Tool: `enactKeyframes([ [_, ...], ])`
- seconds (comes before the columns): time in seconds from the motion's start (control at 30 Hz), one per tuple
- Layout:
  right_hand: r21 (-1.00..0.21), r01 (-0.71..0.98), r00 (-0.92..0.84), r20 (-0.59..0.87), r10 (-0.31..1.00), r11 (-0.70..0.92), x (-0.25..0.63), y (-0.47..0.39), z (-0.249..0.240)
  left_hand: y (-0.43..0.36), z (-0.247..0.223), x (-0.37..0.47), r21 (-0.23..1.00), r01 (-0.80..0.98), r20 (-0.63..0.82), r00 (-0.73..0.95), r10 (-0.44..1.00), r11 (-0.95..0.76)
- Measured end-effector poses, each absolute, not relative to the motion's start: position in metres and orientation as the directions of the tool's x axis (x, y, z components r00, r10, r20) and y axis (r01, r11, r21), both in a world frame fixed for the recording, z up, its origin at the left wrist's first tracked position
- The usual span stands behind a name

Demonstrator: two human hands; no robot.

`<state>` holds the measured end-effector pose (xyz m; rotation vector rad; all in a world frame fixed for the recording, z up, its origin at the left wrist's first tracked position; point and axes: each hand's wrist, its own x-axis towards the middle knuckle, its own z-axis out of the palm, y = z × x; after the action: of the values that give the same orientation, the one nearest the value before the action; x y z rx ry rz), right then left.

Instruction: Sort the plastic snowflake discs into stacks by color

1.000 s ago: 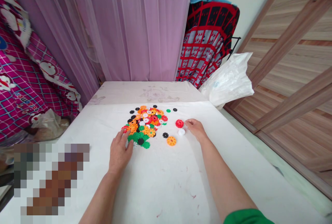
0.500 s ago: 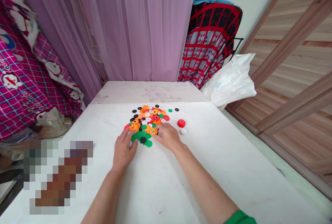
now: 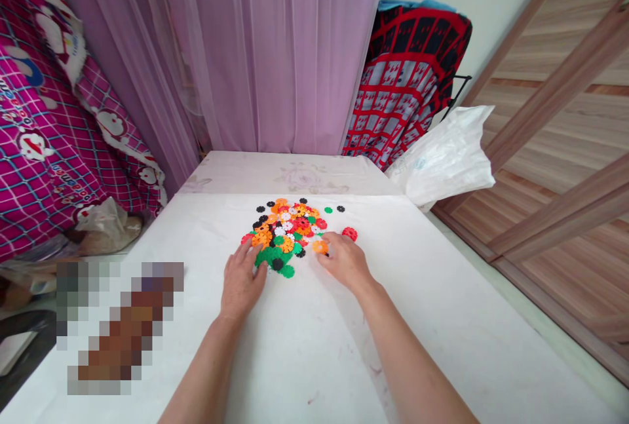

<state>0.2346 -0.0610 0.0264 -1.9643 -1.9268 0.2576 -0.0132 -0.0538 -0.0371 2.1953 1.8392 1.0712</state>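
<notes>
A heap of flower-shaped plastic discs (image 3: 287, 226) in orange, red, white, green and black lies on the white table (image 3: 295, 345). My left hand (image 3: 243, 280) rests at the heap's near left side with fingers apart, beside the green discs (image 3: 272, 257). My right hand (image 3: 346, 259) is just right of the heap, its thumb and fingers closed on an orange disc (image 3: 320, 247). Beyond it, a red disc (image 3: 350, 233) lies apart from the heap. The white disc that lay near the red one is hidden behind my right hand.
Single black (image 3: 341, 209) and green discs (image 3: 328, 210) lie at the far right of the heap. A white plastic bag (image 3: 445, 155) stands past the table's far right corner. Purple curtains (image 3: 275, 50) hang behind, and a wooden wardrobe (image 3: 555, 122) stands to the right.
My right hand has moved right, away from the heap, with an orange disc in its fingers. My left hand has stayed by the green discs. The view has shifted slightly.
</notes>
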Motion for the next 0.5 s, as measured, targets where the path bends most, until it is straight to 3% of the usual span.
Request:
enactKeyframes([
  [0.2,-0.551,0.833,0.173,0.168,0.97,-0.053,0.276,-0.089,0.01,-0.054,-0.037,-0.013,0.481,0.841,0.432,0.019,0.901,-0.248],
  [0.5,-0.484,0.872,0.125,0.088,0.988,-0.067,0.264,-0.098,0.018,-0.054,-0.033,-0.015,0.488,0.836,0.429,0.02,0.903,-0.25],
])
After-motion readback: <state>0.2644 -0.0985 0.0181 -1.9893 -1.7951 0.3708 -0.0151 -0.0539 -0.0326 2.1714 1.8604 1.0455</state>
